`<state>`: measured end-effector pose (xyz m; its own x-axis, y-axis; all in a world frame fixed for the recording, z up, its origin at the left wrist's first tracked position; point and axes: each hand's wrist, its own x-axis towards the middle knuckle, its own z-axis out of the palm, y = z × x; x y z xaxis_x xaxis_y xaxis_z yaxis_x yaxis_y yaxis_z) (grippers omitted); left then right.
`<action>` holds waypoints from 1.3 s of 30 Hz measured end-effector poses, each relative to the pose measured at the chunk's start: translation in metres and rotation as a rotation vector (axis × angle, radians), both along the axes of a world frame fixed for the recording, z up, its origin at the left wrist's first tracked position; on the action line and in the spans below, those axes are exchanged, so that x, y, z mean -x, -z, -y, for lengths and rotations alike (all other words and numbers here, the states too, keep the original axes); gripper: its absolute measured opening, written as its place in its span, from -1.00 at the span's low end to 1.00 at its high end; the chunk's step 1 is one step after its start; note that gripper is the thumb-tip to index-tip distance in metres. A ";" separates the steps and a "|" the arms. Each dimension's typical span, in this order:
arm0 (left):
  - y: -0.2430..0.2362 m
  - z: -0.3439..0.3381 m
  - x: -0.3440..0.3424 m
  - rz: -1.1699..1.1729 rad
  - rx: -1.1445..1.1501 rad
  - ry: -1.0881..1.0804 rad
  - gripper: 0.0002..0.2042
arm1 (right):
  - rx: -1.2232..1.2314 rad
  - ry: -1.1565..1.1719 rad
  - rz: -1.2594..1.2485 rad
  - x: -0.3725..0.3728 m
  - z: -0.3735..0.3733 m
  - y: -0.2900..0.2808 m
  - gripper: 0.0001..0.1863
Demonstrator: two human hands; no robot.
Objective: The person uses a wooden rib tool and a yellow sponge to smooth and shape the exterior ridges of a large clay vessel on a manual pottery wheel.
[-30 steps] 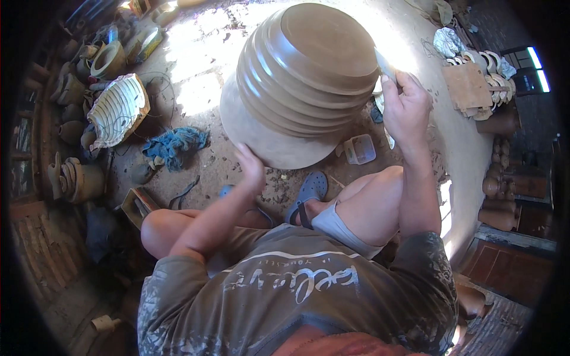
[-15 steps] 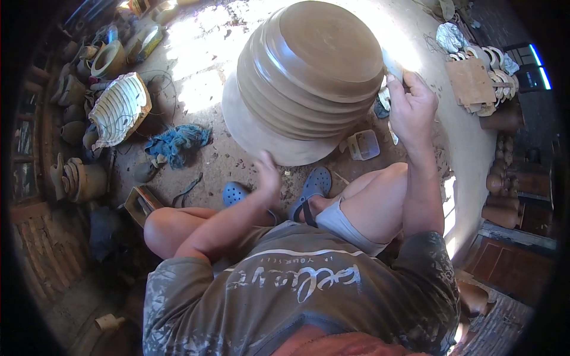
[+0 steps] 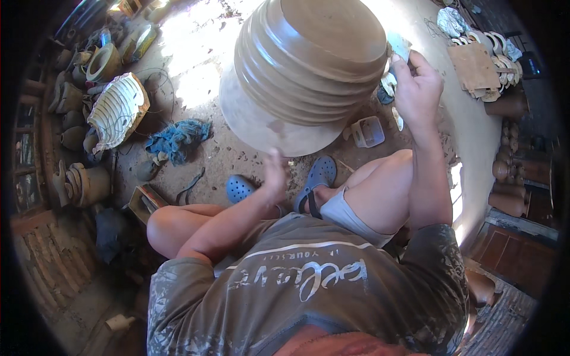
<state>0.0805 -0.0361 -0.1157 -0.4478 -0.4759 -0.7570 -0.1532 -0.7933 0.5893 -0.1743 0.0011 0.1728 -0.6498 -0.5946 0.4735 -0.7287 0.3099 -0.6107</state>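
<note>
In front of me a large brown clay pot [image 3: 314,71] with ridged sides stands with its flat, round face upward. Beneath it is a wide, pale wheel disc [image 3: 252,121]. My right hand [image 3: 420,89] pinches a thin, light blue scraper [image 3: 399,45] between thumb and fingers, close to the pot's upper right edge. At the near rim of the disc is my left hand [image 3: 275,176], slightly blurred. Its fingers stretch toward the rim and hold nothing; whether they touch it I cannot tell.
Right of the wheel sits a clear plastic tub [image 3: 368,132]. A blue cloth [image 3: 178,140] and a ribbed white mould [image 3: 119,111] lie to the left. Blue clogs [image 3: 320,172] are near the disc. Clay pots [image 3: 89,183] line the left side; a brown board [image 3: 473,71] leans at right.
My right hand and the scraper have shifted slightly right, away from the pot's edge. My left hand has moved a little right and toward me. The whole view has shifted slightly.
</note>
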 end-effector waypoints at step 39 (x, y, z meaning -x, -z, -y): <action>0.000 0.100 0.008 0.069 0.266 -0.323 -0.20 | 0.088 -0.033 -0.036 -0.009 -0.002 0.003 -0.73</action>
